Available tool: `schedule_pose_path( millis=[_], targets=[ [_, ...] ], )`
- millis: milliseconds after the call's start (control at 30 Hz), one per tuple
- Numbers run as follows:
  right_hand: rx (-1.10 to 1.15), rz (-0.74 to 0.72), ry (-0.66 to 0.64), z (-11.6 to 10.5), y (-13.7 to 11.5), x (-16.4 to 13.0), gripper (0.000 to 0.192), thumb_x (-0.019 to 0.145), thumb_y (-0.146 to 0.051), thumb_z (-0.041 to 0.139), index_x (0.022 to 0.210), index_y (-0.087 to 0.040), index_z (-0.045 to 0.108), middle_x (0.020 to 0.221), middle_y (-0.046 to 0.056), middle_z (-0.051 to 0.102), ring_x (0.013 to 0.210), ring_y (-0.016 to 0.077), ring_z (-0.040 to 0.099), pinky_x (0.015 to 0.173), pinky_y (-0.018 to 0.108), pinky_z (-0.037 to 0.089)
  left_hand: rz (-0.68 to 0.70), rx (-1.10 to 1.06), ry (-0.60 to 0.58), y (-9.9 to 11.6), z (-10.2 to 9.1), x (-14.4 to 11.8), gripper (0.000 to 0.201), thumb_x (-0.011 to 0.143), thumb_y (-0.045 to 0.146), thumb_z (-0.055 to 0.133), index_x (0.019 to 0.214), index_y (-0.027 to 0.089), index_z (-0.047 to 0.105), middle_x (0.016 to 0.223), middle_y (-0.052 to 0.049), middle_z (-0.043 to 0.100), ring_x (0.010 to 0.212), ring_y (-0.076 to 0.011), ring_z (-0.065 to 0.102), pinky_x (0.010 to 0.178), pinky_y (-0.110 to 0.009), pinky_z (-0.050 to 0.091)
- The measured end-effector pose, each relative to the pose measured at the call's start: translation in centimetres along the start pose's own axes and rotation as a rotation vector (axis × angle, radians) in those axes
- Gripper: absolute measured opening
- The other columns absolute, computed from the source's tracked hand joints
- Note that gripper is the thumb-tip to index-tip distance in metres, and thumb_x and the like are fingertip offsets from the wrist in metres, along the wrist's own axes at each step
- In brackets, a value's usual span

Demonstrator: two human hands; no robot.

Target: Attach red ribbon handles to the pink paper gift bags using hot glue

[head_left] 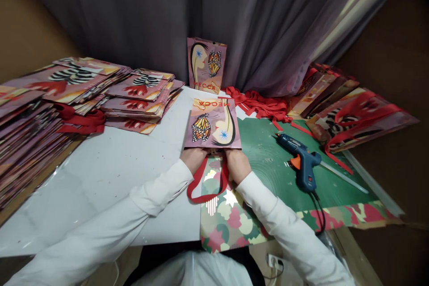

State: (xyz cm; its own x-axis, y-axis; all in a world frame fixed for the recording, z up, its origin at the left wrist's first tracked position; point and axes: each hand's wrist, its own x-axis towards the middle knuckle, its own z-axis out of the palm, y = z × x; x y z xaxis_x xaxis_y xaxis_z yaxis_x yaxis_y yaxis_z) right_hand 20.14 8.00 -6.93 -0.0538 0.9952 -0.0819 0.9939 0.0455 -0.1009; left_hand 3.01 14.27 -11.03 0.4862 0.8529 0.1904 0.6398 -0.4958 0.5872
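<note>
A printed paper gift bag [217, 123] lies in front of me, its mouth toward me and its MECCA lettering upside down. My left hand [193, 159] reaches into the mouth at the left side, and its fingers are hidden inside. On the right side of the mouth, my right hand [237, 164] is in up to the knuckles, its fingers out of sight too. A red ribbon handle [205, 198] loops out of the opening between my wrists and hangs toward me.
Behind it a similar bag [207, 66] stands against the grey curtain [140, 18]. Flat bags are stacked at left [140, 94]. Red ribbons [258, 103] lie behind, right of centre. On the green sheet [264, 161] rests a blue glue gun [300, 161]. Bags with ribbon handles [348, 120] stand far right.
</note>
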Motion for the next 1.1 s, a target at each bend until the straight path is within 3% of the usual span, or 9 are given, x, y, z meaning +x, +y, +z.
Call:
schedule_pose_path(
  millis=[167, 300, 467, 567, 667, 800, 900, 967, 1100],
  targets=[
    [-0.014, -0.047, -0.001, 0.0, 1.0, -1.0, 0.036, 0.097, -0.013, 0.036, 0.128, -0.016, 0.055, 0.128, 0.014, 0.058, 0.111, 0.0189, 0.058, 0.090, 0.026, 0.047, 0.033, 0.304, -0.176, 1.2, -1.9, -1.3, 0.036, 0.086, 0.018, 0.041, 0.110, 0.019, 0.068, 0.107, -0.010, 0.071, 0.099, -0.0268, 0.066, 0.092, -0.041, 0.050],
    [-0.032, -0.065, -0.013, 0.1, 1.3, -1.5, 0.036, 0.096, -0.012, 0.038, 0.125, -0.016, 0.058, 0.131, 0.014, 0.057, 0.115, 0.0209, 0.055, 0.092, 0.027, 0.047, 0.083, 0.459, -0.244, 2.0, -3.0, -2.8, 0.037, 0.087, 0.020, 0.041, 0.115, 0.013, 0.065, 0.096, -0.014, 0.073, 0.086, -0.0273, 0.069, 0.076, -0.040, 0.053],
    [-0.053, -0.093, 0.009, 0.3, 1.7, -1.7, 0.040, 0.095, -0.011, 0.038, 0.131, -0.017, 0.053, 0.130, 0.014, 0.057, 0.111, 0.0212, 0.057, 0.089, 0.028, 0.048, 0.172, 0.554, -0.226, 1.9, -3.3, -3.3, 0.035, 0.089, 0.022, 0.041, 0.113, 0.011, 0.065, 0.096, -0.014, 0.072, 0.086, -0.0272, 0.068, 0.076, -0.041, 0.052],
    [-0.077, -0.155, 0.135, 0.5, 1.8, -2.0, 0.041, 0.094, -0.009, 0.040, 0.132, -0.014, 0.052, 0.129, 0.015, 0.057, 0.114, 0.0230, 0.054, 0.095, 0.031, 0.046, 0.260, 0.570, -0.209, 1.1, -3.8, -2.7, 0.032, 0.084, 0.017, 0.049, 0.111, 0.014, 0.065, 0.101, -0.011, 0.072, 0.094, -0.0256, 0.066, 0.082, -0.038, 0.051],
    [-0.130, -0.225, 0.319, 0.5, 1.4, -2.0, 0.039, 0.092, -0.011, 0.045, 0.131, -0.010, 0.053, 0.125, 0.017, 0.059, 0.111, 0.0262, 0.052, 0.098, 0.036, 0.044, 0.446, 0.608, -0.057, 0.3, -4.6, -1.6, 0.036, 0.082, 0.010, 0.051, 0.115, 0.015, 0.063, 0.109, -0.010, 0.071, 0.103, -0.0233, 0.063, 0.090, -0.037, 0.049],
    [-0.191, -0.302, 0.566, -0.3, 1.0, -1.1, 0.038, 0.093, -0.015, 0.048, 0.130, -0.008, 0.053, 0.114, 0.015, 0.065, 0.106, 0.0268, 0.054, 0.090, 0.037, 0.045, 0.741, 0.691, 0.292, 0.2, -5.7, -0.2, 0.027, 0.089, 0.007, 0.043, 0.099, 0.013, 0.067, 0.088, -0.008, 0.074, 0.075, -0.0190, 0.065, 0.077, -0.036, 0.052],
    [-0.216, -0.427, 0.759, -0.9, 1.6, -0.3, 0.032, 0.094, -0.013, 0.046, 0.123, -0.008, 0.059, 0.102, 0.011, 0.070, 0.099, 0.0241, 0.057, 0.087, 0.035, 0.044, 0.867, 0.688, 0.443, 0.7, -6.4, 0.4, 0.027, 0.089, 0.004, 0.042, 0.097, 0.014, 0.066, 0.082, -0.004, 0.074, 0.066, -0.0158, 0.063, 0.070, -0.033, 0.052],
    [-0.221, -0.536, 0.868, -1.2, 2.3, 0.2, 0.026, 0.095, -0.011, 0.045, 0.112, -0.008, 0.064, 0.097, 0.010, 0.072, 0.090, 0.0205, 0.060, 0.084, 0.033, 0.044, 0.955, 0.661, 0.516, 1.1, -6.9, 0.5, 0.024, 0.089, 0.005, 0.043, 0.095, 0.013, 0.065, 0.078, -0.004, 0.073, 0.063, -0.0145, 0.063, 0.064, -0.030, 0.052],
    [-0.188, -0.670, 0.981, -1.7, 3.2, 0.2, 0.024, 0.093, -0.007, 0.045, 0.102, -0.010, 0.067, 0.086, 0.008, 0.073, 0.075, 0.0165, 0.061, 0.076, 0.031, 0.044, 1.047, 0.600, 0.545, 1.8, -7.8, 0.2, 0.018, 0.088, 0.007, 0.047, 0.095, 0.010, 0.062, 0.073, -0.006, 0.072, 0.058, -0.0143, 0.062, 0.059, -0.030, 0.050]
  ],
)
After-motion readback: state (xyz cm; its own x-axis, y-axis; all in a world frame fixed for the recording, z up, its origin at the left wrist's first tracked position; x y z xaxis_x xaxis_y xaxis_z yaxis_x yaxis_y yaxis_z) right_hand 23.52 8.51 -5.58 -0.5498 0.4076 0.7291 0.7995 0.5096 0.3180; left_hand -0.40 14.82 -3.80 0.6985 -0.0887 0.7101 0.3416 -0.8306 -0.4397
